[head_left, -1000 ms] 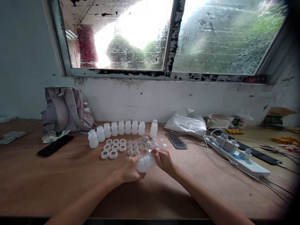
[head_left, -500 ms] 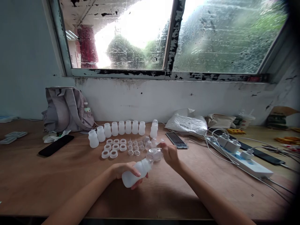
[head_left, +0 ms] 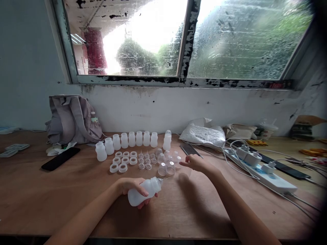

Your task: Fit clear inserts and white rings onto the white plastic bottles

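My left hand (head_left: 135,190) is wrapped round a frosted white bottle (head_left: 144,193), tilted with its top to the right. A collar and a clear nipple (head_left: 160,182) sit at its mouth. My right hand (head_left: 195,162) is over the right edge of the group of clear dome caps (head_left: 170,168), its fingers bent around a clear cap that is hard to make out. Left of the caps lie small clear nipples (head_left: 148,166) and several white rings (head_left: 123,167). Behind them stands a row of open frosted bottles (head_left: 131,139). One capped bottle (head_left: 167,140) stands at the row's right.
A black phone (head_left: 60,159) and a grey backpack (head_left: 74,119) are at the left. Behind my right hand lie another phone (head_left: 190,149) and a silvery plastic bag (head_left: 204,134). A white power strip (head_left: 270,178) with chargers and loose cables runs along the right.
My right hand has moved right, away from the bottle's mouth, to the caps' right side. My left hand has lowered the bottle slightly to the left, still held.
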Demonstrator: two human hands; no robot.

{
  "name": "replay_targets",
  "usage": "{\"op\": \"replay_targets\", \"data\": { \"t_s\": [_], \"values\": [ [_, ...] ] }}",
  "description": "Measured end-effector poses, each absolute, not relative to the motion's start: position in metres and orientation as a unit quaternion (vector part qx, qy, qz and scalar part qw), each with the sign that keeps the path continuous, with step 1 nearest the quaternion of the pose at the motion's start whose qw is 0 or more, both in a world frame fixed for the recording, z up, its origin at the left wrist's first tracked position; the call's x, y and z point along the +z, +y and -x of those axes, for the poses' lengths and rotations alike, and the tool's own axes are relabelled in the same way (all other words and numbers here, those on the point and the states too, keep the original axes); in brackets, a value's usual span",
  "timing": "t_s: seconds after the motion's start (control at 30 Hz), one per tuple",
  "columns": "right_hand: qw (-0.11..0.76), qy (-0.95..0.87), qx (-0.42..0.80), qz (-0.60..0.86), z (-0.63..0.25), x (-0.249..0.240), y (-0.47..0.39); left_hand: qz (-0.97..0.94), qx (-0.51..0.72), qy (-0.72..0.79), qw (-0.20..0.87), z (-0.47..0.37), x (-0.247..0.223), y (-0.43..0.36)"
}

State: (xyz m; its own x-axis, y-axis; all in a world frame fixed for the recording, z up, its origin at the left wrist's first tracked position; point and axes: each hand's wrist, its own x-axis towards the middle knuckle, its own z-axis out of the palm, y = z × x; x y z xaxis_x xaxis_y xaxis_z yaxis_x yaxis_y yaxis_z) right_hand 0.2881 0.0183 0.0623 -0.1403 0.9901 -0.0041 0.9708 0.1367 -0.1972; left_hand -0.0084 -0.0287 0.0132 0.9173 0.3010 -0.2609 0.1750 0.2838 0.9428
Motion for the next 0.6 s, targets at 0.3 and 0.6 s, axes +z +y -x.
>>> {"op": "replay_targets", "data": {
  "t_s": [0.3,0.6],
  "values": [
    [0.106,-0.755,0.081,0.642,-0.293,0.045,0.027,-0.584,0.07,0.211,0.781,0.006,0.014,-0.032],
    [0.295,-0.821,0.3,0.386,-0.243,0.051,0.001,-0.614,0.333,0.351,0.624,-0.021,0.015,-0.044]
  ]
}}
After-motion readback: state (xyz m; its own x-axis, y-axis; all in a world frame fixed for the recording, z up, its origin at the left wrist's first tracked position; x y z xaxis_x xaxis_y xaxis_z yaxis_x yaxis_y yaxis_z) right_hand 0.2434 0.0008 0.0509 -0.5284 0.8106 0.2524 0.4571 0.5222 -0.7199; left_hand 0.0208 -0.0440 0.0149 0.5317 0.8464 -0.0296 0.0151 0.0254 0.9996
